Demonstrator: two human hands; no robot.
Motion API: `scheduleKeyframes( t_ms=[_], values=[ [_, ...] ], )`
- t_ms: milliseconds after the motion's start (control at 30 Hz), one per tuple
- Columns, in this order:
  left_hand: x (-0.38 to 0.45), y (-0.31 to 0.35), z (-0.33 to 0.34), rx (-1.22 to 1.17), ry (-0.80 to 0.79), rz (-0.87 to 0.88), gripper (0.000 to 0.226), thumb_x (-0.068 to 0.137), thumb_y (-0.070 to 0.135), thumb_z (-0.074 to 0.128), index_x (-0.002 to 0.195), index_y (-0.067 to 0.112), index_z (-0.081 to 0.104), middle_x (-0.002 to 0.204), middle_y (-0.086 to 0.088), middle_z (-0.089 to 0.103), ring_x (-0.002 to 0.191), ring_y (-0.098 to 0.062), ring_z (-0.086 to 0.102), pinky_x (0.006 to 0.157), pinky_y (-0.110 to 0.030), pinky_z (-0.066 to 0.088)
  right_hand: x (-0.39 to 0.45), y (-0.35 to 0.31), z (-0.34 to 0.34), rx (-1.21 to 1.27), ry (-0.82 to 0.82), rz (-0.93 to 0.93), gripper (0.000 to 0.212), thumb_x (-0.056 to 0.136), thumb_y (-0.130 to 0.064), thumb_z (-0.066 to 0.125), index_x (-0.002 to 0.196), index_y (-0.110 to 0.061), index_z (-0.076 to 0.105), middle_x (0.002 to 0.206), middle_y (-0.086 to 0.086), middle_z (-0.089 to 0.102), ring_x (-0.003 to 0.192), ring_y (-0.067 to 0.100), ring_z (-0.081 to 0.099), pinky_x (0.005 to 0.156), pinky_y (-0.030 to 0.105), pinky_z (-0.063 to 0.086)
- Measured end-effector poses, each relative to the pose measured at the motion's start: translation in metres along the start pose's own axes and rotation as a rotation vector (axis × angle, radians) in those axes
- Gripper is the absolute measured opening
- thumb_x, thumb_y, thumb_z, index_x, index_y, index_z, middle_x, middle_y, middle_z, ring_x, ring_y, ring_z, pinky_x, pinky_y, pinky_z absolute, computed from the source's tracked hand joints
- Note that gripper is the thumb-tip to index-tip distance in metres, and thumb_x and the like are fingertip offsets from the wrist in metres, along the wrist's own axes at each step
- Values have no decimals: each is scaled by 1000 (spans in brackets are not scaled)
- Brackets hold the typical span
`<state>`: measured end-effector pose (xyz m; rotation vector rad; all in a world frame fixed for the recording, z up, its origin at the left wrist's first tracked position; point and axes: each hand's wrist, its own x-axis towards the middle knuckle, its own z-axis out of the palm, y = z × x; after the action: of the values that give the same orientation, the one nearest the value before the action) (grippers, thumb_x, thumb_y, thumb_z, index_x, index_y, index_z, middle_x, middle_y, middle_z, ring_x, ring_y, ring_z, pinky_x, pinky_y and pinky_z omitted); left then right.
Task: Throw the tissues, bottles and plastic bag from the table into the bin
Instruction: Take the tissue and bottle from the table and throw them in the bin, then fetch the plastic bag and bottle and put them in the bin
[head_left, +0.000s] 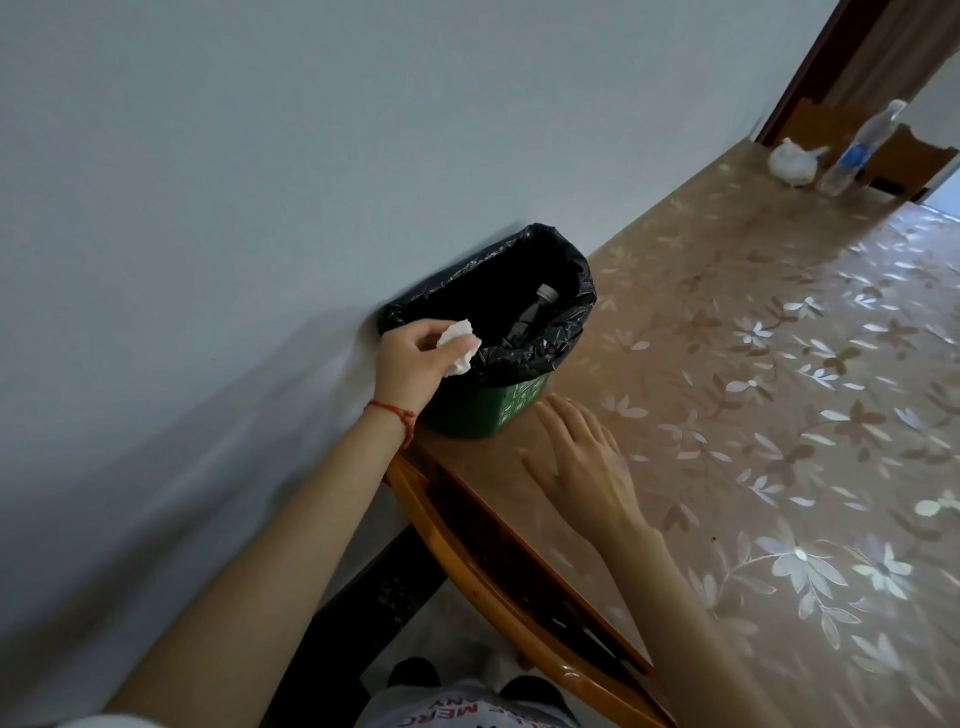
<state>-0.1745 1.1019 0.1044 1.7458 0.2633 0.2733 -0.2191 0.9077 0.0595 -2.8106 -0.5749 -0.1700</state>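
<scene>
Tissue (96, 347): crumpled white wad, pinched between the thumb and curled fingers of the left hand, held over the near left rim of the bin, at about 9 o'clock from the picture's centre.
Left hand (410, 364): reaches in from 7 o'clock, palm turned down, fingers bent round the tissue; a red string bracelet (396, 413) circles the wrist.
Right hand (579, 457): fingers straight and slightly spread, holding nothing, palm facing down just above or on the table at 6 o'clock from the bin; whether it touches the surface is unclear.
Bin (478, 410): small green tub standing on the table against the wall, lined with a black bag (566, 312) folded over its rim.
Inside the bin: a dark bottle (532, 312) with a grey cap leans against the right side.
Table (727, 415): wooden, with an orange-brown edge, covered by a brown cloth printed with pale flowers.
Far end of table, at 1 o'clock: a white plastic bag (792, 162), bunched and knotted, lies just beside a clear bottle (860, 150) with a blue label, standing upright; the two are well apart from the bin.
Wall (208, 182): plain pale blue-grey, running along the table's left side.
</scene>
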Motion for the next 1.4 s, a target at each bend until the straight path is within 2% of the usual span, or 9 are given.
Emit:
scheduleKeyframes(
  t_ms=[133,233,367,567,700,833,967,1167,1400],
  values=[
    [29,15,9,33,22,16,23,74,17,73,95,6,70,73,1,66,62,1,61,58,-11,47,0,-3,0,22,-8,2,58,87,-50,36,129,-12,51,132,9,55,124,27,50,96,42,45],
    [46,22,14,103,3,24,24,76,20,72,95,6,70,85,-9,68,76,-13,61,69,-21,48,1,-5,-1,50,2,1,58,87,-50,35,128,-12,51,133,10,54,124,28,50,96,43,45],
    [48,28,15,220,3,24,33,80,28,68,108,10,66,107,-9,68,93,-12,60,83,-18,42,-1,-6,0,71,0,1,59,88,-51,34,129,-12,50,135,9,52,125,27,48,98,43,44],
    [10,18,-1,333,-58,149,43,85,32,61,122,12,56,128,-8,58,118,-19,53,100,-30,41,-6,-3,6,109,-10,7,59,89,-54,33,133,-17,46,140,5,47,129,23,43,102,41,42],
    [-29,-1,-14,477,-89,261,45,86,29,59,124,6,53,131,-14,54,124,-24,48,100,-25,34,-10,-3,7,152,4,23,58,89,-53,35,135,-18,43,140,4,46,129,22,42,102,39,41],
    [-59,-32,-25,764,-134,358,59,86,48,41,126,5,52,131,-18,53,123,-32,49,100,-40,39,-20,2,11,149,-8,62,57,89,-52,41,135,-16,44,142,6,45,131,22,40,102,39,40],
    [-79,-56,-23,964,-283,349,76,89,61,16,127,5,49,131,-19,53,123,-35,49,100,-48,38,-35,12,17,139,-49,133,56,91,-46,48,138,-16,40,146,6,39,134,21,36,106,37,34],
    [-80,-66,-1,1041,-392,343,74,84,61,24,130,8,47,137,-17,49,129,-34,43,103,-41,25,-59,26,17,108,-75,221,59,91,-46,48,140,-15,36,148,6,36,136,21,32,109,35,29],
    [-76,-73,27,1053,-528,445,73,83,58,23,134,11,43,142,-14,44,134,-31,35,106,-45,31,-91,46,15,105,-51,452,59,91,-47,47,140,-17,35,148,5,35,137,21,31,110,39,31]
  ],
)
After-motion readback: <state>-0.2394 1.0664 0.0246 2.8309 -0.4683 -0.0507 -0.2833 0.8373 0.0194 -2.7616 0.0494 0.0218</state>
